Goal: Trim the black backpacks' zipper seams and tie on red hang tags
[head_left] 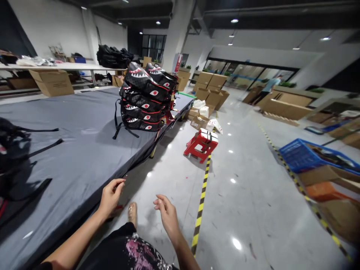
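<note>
My left hand is in the air beside the edge of the cloth-covered table, thumb and fingertips drawn together; whatever may be between them is too small to make out. Over the grey floor, my right hand hangs with its fingers loosely bent and apart, nothing visible in it. Ahead on the table stands a stack of black backpacks with shark-teeth and red-eye prints, straps trailing onto the cloth. More black bags with straps lie at the table's left side, cut off by the frame.
A red step stool with a white top stands on the floor near yellow-black tape. Cardboard boxes are piled beyond. At right are a blue crate and open cartons. A person is far off.
</note>
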Demonstrator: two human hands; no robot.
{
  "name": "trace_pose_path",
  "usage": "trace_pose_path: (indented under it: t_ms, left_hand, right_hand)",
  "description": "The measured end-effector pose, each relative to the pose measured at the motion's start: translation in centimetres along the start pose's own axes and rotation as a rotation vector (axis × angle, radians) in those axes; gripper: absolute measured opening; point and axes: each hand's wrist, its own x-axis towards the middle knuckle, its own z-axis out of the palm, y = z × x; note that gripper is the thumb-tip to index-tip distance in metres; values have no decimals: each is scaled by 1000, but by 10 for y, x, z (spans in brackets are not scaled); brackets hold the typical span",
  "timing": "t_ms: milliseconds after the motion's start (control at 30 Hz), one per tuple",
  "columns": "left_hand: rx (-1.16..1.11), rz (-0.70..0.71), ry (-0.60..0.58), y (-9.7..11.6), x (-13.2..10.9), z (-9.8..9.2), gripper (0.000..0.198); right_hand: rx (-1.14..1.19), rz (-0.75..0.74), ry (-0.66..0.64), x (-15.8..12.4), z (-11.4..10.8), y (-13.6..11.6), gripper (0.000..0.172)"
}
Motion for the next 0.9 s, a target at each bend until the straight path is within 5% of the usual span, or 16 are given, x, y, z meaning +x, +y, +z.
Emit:
trace_pose_path:
  t_ms: [133, 300, 433, 633, 767, 900]
  left_hand:
    - [3, -23, -87, 1, 116, 60, 31]
    - [59, -11, -136, 7, 244, 125, 29]
    - [105, -5, -88, -2, 332, 180, 24]
    - [209, -24, 57, -10, 465, 287, 21]
    - [269, -117, 131, -3, 540, 352, 23]
    - [296, -237, 170, 0, 584, 397, 24]
  right_hand:
    - [-77, -23, -39, 134, -29, -10, 46]
    - [-62, 37, 31, 267, -59, -6, 43]
    - [-40, 33, 6, 383, -78, 13, 43]
    - [-46, -53, -125, 604, -116, 34, 46]
    - [-55, -108, -306, 722, -137, 27, 41]
    - [-83, -147, -506, 795, -146, 26, 37]
